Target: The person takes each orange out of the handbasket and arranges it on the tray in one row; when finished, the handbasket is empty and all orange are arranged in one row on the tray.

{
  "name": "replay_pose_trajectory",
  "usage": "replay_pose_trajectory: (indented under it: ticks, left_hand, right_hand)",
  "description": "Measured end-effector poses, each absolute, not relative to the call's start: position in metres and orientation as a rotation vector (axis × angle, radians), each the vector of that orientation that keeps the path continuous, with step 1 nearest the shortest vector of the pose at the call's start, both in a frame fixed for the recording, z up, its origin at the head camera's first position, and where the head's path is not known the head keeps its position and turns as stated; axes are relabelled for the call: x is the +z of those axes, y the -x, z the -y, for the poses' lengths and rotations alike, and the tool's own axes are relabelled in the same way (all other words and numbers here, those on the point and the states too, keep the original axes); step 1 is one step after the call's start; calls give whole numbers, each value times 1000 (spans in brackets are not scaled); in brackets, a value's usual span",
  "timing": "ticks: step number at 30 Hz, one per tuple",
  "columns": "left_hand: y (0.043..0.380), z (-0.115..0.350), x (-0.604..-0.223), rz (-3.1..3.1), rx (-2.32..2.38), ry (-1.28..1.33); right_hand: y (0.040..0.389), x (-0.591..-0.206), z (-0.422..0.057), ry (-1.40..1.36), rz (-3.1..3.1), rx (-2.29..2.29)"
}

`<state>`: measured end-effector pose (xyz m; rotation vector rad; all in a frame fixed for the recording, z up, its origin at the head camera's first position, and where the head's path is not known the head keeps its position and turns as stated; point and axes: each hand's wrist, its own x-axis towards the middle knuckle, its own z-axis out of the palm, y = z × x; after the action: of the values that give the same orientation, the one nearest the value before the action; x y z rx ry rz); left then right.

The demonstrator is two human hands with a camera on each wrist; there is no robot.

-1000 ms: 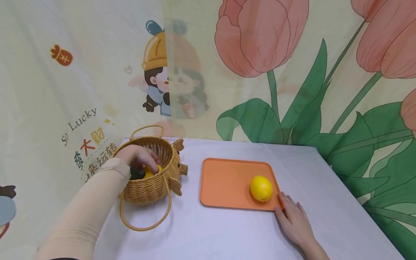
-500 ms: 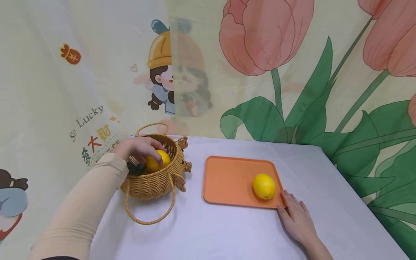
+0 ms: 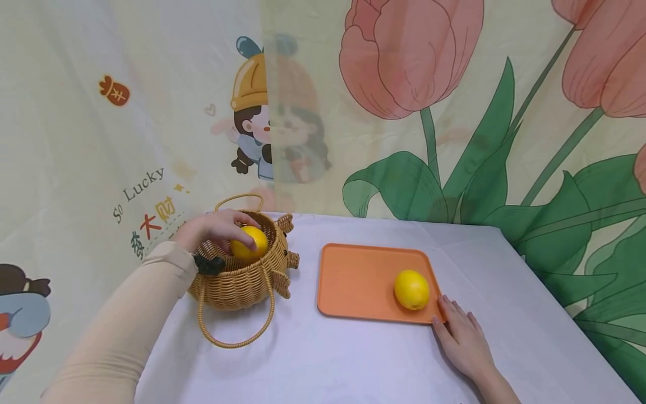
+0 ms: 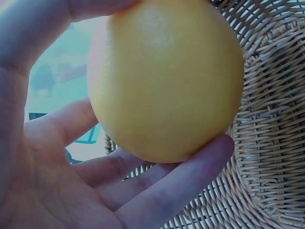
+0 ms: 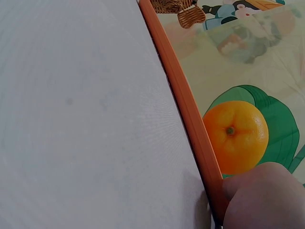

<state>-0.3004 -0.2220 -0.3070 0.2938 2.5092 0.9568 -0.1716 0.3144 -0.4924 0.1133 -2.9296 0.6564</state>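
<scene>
In the head view, my left hand (image 3: 222, 229) holds an orange (image 3: 249, 244) at the mouth of a wicker basket (image 3: 237, 289). The left wrist view shows the thumb and fingers curved round the fruit, with woven basket wall behind it. A dark green, bumpy thing (image 3: 209, 265) lies in the basket below the wrist, partly hidden. My right hand (image 3: 466, 342) rests at the near right corner of an orange tray (image 3: 358, 283), its fingers mostly straight and touching the rim. Another orange (image 3: 411, 290), yellowish in the head view, sits on the tray's right side, its stem end visible in the right wrist view.
The basket has a pig-like snout and ears facing the tray. One rope handle (image 3: 234, 345) hangs down onto the white tabletop (image 3: 343, 359) in front; the other stands up behind. A printed cloth (image 3: 393, 185) hangs along the back and both sides.
The left hand has lifted the orange from deeper inside the basket up to its rim. The right hand stays at the tray's corner. The head view has shifted slightly.
</scene>
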Motion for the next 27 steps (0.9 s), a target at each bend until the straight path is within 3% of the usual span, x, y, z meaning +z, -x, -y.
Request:
replay_pose_trajectory:
  ticks: [27]
  left_hand:
    - [294,225,-293,-2603,1089,-355]
  right_hand:
    - [172,-492,-314,-118,2922,651]
